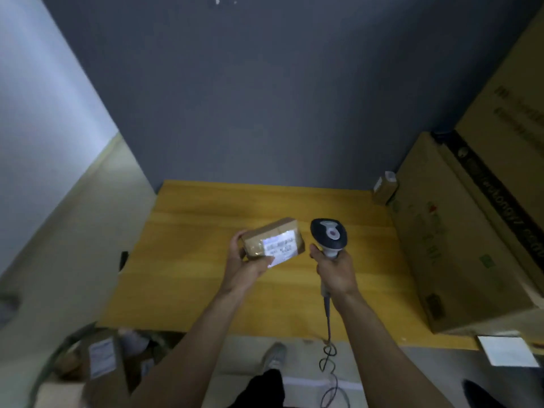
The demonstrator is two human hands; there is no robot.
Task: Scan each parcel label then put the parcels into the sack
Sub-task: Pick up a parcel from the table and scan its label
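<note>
My left hand [245,265] grips a small brown taped parcel [266,235] above the yellow table [182,260], its white label [279,248] facing up. Just to its right, my right hand [335,273] holds the handle of a black-and-white barcode scanner [329,234], whose head sits close to the parcel's right edge. The scanner's coiled cable [328,354] hangs down past the table's front edge. At the bottom left, an open sack [59,357] on the floor holds several labelled parcels [101,356].
Large cardboard boxes [459,245] are stacked along the table's right side. Another small parcel [385,187] stands at the back right corner against the dark wall. A white sheet [506,350] lies at the table's front right. My shoe [275,354] shows below the table edge.
</note>
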